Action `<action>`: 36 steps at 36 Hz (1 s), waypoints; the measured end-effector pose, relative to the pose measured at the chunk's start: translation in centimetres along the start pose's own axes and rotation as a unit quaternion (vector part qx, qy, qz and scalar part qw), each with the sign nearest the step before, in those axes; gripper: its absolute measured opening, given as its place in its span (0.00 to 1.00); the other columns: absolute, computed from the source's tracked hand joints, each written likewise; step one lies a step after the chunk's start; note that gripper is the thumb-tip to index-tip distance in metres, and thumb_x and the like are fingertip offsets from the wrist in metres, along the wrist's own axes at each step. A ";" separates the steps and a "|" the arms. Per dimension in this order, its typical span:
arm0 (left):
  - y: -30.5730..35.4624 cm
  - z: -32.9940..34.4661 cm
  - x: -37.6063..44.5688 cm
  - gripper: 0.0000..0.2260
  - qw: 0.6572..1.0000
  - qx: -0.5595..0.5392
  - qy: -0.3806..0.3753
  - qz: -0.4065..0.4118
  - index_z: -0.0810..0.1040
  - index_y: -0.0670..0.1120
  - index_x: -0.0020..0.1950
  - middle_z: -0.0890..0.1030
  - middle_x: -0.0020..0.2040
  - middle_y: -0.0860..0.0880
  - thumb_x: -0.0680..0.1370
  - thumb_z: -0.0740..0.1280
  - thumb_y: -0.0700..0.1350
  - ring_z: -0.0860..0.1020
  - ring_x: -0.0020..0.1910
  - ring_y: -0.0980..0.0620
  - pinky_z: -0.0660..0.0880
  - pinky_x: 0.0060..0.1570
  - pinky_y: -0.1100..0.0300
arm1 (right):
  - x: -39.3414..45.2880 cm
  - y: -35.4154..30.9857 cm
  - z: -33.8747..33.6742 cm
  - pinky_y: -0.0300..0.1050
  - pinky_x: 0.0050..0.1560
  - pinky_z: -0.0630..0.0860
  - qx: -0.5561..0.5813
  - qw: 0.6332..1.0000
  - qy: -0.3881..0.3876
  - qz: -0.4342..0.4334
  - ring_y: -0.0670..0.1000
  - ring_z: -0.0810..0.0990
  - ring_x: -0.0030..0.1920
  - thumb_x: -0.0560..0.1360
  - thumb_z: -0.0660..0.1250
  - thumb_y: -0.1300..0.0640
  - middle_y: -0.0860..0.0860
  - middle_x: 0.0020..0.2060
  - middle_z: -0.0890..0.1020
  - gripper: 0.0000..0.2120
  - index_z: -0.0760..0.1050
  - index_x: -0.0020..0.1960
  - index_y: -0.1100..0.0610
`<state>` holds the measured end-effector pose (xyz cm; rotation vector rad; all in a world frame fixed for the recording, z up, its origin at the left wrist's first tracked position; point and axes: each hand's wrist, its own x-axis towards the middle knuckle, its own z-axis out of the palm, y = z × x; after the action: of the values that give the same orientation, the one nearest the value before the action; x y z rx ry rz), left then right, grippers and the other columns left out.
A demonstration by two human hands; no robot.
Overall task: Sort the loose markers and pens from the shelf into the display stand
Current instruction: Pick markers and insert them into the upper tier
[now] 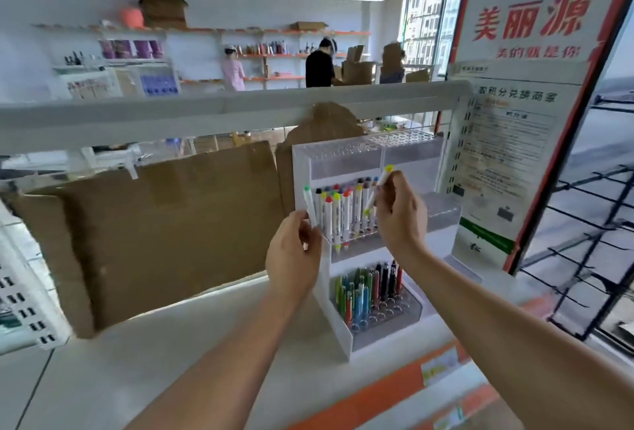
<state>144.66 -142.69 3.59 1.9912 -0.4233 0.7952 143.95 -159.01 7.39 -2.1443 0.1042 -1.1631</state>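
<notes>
A white and clear display stand [308, 162] sits on the white shelf [144, 361]. Its middle tier holds several white markers [346, 210] with coloured caps, and its lower tray holds several coloured pens [367, 289]. My left hand [291, 258] grips a white marker with a green cap [309, 203], upright at the stand's left edge. My right hand [398, 213] pinches a white marker with yellow ends [379, 189], tilted above the middle tier's right part. The top tier's holes [346, 148] stand empty.
Brown cardboard [154, 234] leans behind the shelf to the left of the stand. A red-framed poster [525, 86] stands at the right, with a black wire rack [590, 241] beside it. People stand at far shelves in the background.
</notes>
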 end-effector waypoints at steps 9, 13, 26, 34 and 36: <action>1.3 2.4 0.4 0.07 0.995 0.056 0.076 -0.022 0.79 0.41 0.53 0.78 0.41 0.50 0.76 0.67 0.39 0.74 0.38 0.52 0.69 0.39 0.64 | 2.2 2.0 0.6 0.44 0.33 0.70 0.003 0.984 -0.167 -0.056 0.54 0.75 0.35 0.80 0.60 0.56 0.51 0.37 0.76 0.05 0.67 0.46 0.55; 1.9 3.1 -0.5 0.06 0.992 0.064 0.106 -0.034 0.79 0.43 0.52 0.77 0.39 0.51 0.76 0.67 0.38 0.73 0.35 0.53 0.67 0.36 0.71 | 2.6 2.9 0.5 0.42 0.36 0.64 -0.065 0.964 -0.246 -0.074 0.51 0.70 0.36 0.81 0.57 0.52 0.47 0.38 0.70 0.06 0.67 0.54 0.54; 1.9 3.5 -1.4 0.09 0.983 0.107 0.127 -0.073 0.79 0.42 0.56 0.79 0.43 0.49 0.77 0.67 0.42 0.77 0.38 0.52 0.76 0.40 0.58 | 2.6 4.5 1.8 0.39 0.26 0.60 -0.084 0.946 -0.301 -0.080 0.47 0.70 0.30 0.79 0.61 0.56 0.45 0.30 0.70 0.08 0.65 0.43 0.53; 2.4 3.7 -1.4 0.10 0.984 0.112 0.123 -0.064 0.79 0.41 0.58 0.78 0.44 0.48 0.77 0.67 0.40 0.76 0.39 0.51 0.76 0.42 0.57 | 3.0 3.7 1.6 0.39 0.30 0.63 -0.100 0.941 -0.319 -0.053 0.49 0.75 0.37 0.79 0.62 0.55 0.45 0.33 0.72 0.09 0.66 0.41 0.52; 2.8 3.8 -1.1 0.11 0.985 0.107 0.127 -0.055 0.79 0.41 0.58 0.78 0.45 0.48 0.77 0.67 0.39 0.77 0.40 0.50 0.77 0.42 0.56 | 3.1 3.6 1.3 0.41 0.37 0.67 -0.112 0.940 -0.317 -0.062 0.51 0.76 0.40 0.79 0.63 0.50 0.46 0.39 0.73 0.07 0.68 0.46 0.53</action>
<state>143.57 -147.39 3.22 2.0541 -0.0812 1.0439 147.61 -162.27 6.91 -2.6568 -0.1992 -0.4879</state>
